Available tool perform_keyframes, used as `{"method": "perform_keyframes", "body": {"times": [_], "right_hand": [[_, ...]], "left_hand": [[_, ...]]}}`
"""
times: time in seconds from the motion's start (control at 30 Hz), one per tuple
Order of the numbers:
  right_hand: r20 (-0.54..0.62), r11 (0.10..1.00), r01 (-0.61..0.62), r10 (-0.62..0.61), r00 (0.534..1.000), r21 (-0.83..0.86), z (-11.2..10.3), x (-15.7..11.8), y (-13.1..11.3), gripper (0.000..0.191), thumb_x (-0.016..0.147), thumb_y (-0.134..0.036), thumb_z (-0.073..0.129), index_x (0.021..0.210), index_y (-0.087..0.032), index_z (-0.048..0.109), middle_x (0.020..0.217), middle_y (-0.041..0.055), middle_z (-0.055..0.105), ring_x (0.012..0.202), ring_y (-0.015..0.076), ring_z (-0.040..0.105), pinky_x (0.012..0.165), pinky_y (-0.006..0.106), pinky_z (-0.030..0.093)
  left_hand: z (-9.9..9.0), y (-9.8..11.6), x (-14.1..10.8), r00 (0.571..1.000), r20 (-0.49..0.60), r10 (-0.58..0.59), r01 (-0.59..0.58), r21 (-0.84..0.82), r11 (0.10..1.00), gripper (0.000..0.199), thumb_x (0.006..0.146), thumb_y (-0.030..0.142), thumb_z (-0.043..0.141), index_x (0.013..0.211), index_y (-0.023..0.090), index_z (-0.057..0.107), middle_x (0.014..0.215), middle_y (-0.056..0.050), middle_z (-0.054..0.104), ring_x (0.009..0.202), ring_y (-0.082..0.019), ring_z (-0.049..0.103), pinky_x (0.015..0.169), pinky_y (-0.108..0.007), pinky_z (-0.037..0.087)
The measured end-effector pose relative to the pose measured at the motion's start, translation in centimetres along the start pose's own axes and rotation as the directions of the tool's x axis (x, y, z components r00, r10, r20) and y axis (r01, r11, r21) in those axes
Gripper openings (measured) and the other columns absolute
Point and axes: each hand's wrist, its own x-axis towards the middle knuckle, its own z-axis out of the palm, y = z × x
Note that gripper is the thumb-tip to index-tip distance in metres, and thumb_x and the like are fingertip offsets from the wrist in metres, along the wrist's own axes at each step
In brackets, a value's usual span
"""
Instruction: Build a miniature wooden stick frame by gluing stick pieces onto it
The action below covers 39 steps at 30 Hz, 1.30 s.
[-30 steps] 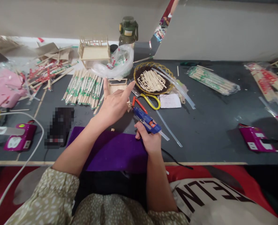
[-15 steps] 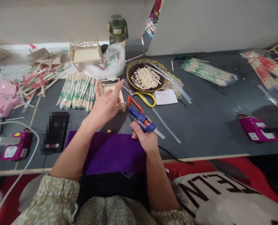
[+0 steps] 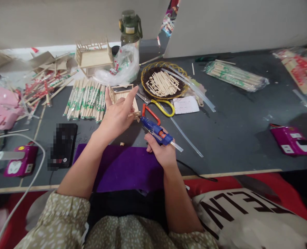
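My right hand (image 3: 160,147) is wrapped round a blue hot glue gun (image 3: 155,130) with a clear glue stick in its back end. The gun's nozzle points up and left at the near right corner of a small model made of wooden sticks (image 3: 122,95). Over that model lies my left hand (image 3: 119,116). Its thumb and one finger stretch forward, while the others bend down onto the sticks and hold the piece. The palm hides part of the model. Just right of it lie yellow-handled scissors (image 3: 166,112) and a red-orange bent handle (image 3: 150,113).
Wrapped chopsticks (image 3: 86,98) lie left of the model, with a larger stick model (image 3: 95,58) behind. A basket of cut sticks (image 3: 185,88), a green bottle (image 3: 130,29) and a plastic bag (image 3: 132,65) stand farther back. A purple cloth (image 3: 122,169) and phone (image 3: 64,145) lie nearer.
The whole view has shifted slightly, so things on the table sit a little farther right. Both hands keep their hold, and the nozzle stays at the model's corner.
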Motion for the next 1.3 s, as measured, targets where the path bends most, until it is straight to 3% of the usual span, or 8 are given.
{"method": "perform_keyframes", "body": {"times": [0.43,1.3], "right_hand": [[-0.021,0.998,0.050,-0.051,0.999,-0.041,-0.1,0.1,1.0,0.043,0.077,-0.062,0.076,0.081,-0.021,0.061,0.058,-0.0045,0.062,0.046,0.0112,0.059,0.051,0.025,0.051],[-0.069,0.996,-0.021,0.015,0.997,-0.091,0.3,0.2,0.6,0.053,0.069,-0.072,0.076,0.076,-0.023,0.057,0.048,-0.0061,0.056,0.041,0.0127,0.055,0.048,0.027,0.050]], "left_hand": [[-0.2,0.2,0.1,0.999,0.047,-0.011,0.012,-0.027,1.000,0.079,0.087,0.010,0.050,0.160,0.023,0.022,0.105,-0.003,0.075,0.116,-0.025,0.068,0.126,-0.069,-0.002],[0.0,0.0,0.2,0.999,0.041,-0.013,0.015,-0.054,0.998,0.077,0.088,0.015,0.050,0.160,0.021,0.024,0.103,-0.005,0.076,0.115,-0.027,0.068,0.125,-0.068,-0.002]]}}
